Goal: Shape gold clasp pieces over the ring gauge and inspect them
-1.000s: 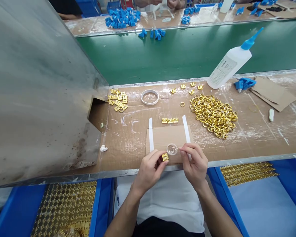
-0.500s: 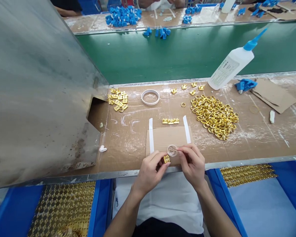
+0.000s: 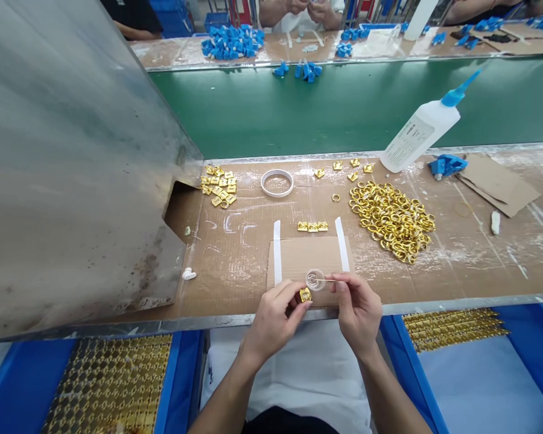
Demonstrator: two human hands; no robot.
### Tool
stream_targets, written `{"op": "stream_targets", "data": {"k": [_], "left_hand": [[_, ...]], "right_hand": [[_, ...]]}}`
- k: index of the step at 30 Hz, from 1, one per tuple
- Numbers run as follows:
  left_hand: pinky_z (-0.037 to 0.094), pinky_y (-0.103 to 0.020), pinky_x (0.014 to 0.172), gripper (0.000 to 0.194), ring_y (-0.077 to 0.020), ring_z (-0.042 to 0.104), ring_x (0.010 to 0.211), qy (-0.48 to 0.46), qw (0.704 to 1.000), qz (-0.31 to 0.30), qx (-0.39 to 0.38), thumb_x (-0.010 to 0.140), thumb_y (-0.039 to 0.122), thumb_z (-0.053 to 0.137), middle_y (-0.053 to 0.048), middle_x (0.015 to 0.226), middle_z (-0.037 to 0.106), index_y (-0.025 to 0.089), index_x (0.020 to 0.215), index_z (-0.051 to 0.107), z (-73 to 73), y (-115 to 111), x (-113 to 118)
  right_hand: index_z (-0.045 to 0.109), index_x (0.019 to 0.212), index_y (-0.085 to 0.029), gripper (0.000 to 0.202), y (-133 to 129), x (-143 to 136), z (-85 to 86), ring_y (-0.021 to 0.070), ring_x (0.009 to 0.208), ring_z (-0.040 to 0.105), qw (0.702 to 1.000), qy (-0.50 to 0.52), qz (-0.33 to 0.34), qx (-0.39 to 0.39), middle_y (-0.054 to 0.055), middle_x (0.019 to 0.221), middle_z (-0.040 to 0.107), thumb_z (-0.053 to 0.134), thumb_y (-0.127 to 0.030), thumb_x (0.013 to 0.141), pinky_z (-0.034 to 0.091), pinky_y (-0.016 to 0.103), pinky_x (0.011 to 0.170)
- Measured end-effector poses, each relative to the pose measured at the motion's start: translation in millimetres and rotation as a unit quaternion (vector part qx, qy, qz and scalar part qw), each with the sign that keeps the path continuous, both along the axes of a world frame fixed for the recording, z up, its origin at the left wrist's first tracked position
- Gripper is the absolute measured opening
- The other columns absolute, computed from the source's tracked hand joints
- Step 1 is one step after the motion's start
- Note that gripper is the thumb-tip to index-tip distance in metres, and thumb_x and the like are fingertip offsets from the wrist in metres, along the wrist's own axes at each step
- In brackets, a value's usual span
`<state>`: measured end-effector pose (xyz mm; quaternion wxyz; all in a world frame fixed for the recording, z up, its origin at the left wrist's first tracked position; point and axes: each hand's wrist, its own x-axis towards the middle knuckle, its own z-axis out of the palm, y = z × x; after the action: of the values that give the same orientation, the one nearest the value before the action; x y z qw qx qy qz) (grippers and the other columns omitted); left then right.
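My left hand (image 3: pixel 278 316) pinches a square gold piece (image 3: pixel 304 295) at the bench's front edge. A thin stick (image 3: pixel 328 279) is held between the fingers of my right hand (image 3: pixel 359 307), its tip over a small clear cup (image 3: pixel 315 279). The cup stands on a cardboard pad (image 3: pixel 310 253) with white tape strips at its sides. Just behind the pad, several gold pieces (image 3: pixel 312 227) sit in a row. A large pile of gold rings (image 3: pixel 393 220) lies to the right, and more square gold pieces (image 3: pixel 219 185) lie at the left.
A metal housing (image 3: pixel 81 169) rises at the left. White tape roll (image 3: pixel 277 182), leaning glue bottle (image 3: pixel 419 135) and blue clip (image 3: pixel 447 166) are on the bench. Blue trays (image 3: pixel 187 374) of gold parts flank my lap. Across the green belt (image 3: pixel 298 114), another person's hands are visible.
The view has tilted up slightly. My right hand has shifted a little right and turned, so the stick lies flatter over the cup. My left hand still grips the gold piece.
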<state>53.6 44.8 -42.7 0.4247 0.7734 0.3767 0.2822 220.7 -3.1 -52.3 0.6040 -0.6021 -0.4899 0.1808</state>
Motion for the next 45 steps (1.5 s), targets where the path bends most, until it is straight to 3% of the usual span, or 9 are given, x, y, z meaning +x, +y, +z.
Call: {"op": "stream_targets", "data": {"k": [7,18,45], "left_hand": [[0.05,-0.027,0.065,0.021,-0.015,0.058,0.065,-0.006,1.0,-0.005,-0.004,0.096,0.019,0.057,-0.002,0.081,0.065,0.018,0.116,0.065,-0.6,0.5,-0.8],[0.049,-0.027,0.065,0.017,-0.0151,0.057,0.066,0.001,1.0,-0.002,0.008,0.098,0.022,0.055,-0.003,0.082,0.065,0.018,0.111,0.066,-0.7,-0.3,0.5],[0.046,-0.026,0.063,0.013,-0.0152,0.057,0.066,0.001,0.999,-0.005,0.041,0.098,0.018,0.057,-0.002,0.08,0.062,0.016,0.109,0.064,-1.1,0.1,1.4]], "right_hand": [[0.068,0.105,-0.025,0.017,-9.2,-7.8,-6.2,0.0185,0.079,0.075,0.997,0.022,0.052,0.047,0.005,0.09,0.076,0.055,-0.016,0.1,0.063,0.027,0.063],[0.068,0.103,-0.024,0.018,-9.7,-3.7,-4.7,0.0212,0.08,0.077,0.992,-0.076,0.084,0.048,0.007,0.088,0.078,0.054,-0.013,0.098,0.065,0.032,0.068],[0.066,0.108,-0.024,0.024,-8.4,-2.4,-5.1,0.0205,0.081,0.077,0.988,-0.115,0.089,0.06,0.006,0.09,0.078,0.055,-0.008,0.095,0.064,0.03,0.068]]}}
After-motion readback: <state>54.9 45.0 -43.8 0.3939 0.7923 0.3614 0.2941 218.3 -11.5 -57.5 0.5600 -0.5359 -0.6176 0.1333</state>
